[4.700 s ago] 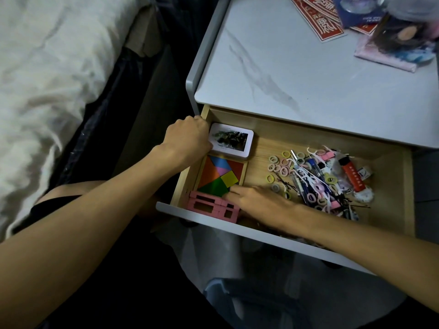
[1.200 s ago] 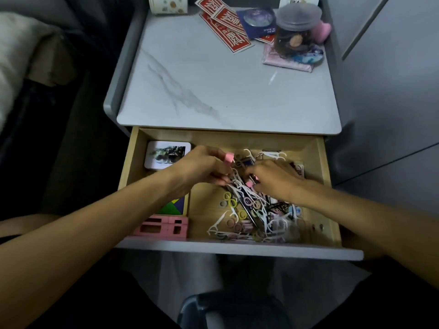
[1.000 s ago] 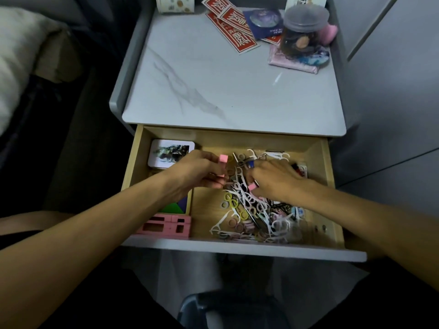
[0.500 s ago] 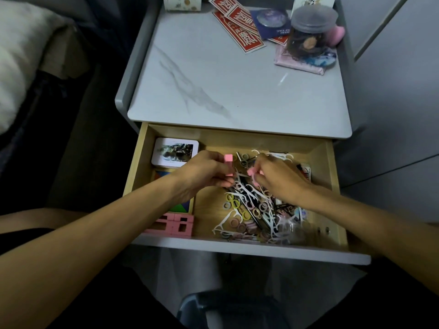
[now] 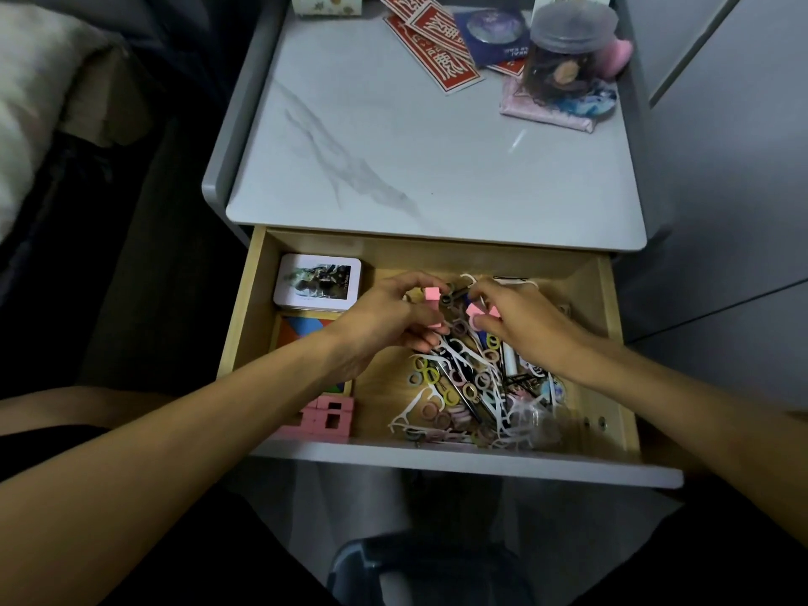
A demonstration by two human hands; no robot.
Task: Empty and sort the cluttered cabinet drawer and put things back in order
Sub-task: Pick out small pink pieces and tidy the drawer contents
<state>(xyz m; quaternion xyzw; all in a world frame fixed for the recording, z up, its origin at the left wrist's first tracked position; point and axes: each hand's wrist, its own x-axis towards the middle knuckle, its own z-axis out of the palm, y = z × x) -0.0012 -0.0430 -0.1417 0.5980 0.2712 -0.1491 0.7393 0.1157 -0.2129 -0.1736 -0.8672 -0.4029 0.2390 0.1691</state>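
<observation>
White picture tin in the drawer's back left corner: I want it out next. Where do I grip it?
Take the white tin by its right short edge, reaching from above and the right: it lies flat, tucked into the back left corner of the drawer, so that end looks freest.

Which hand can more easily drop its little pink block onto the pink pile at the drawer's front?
Probably the left hand: it pinches a pink block and its forearm lies right by the pink pile. The right hand works farther away, over the clutter.
</observation>
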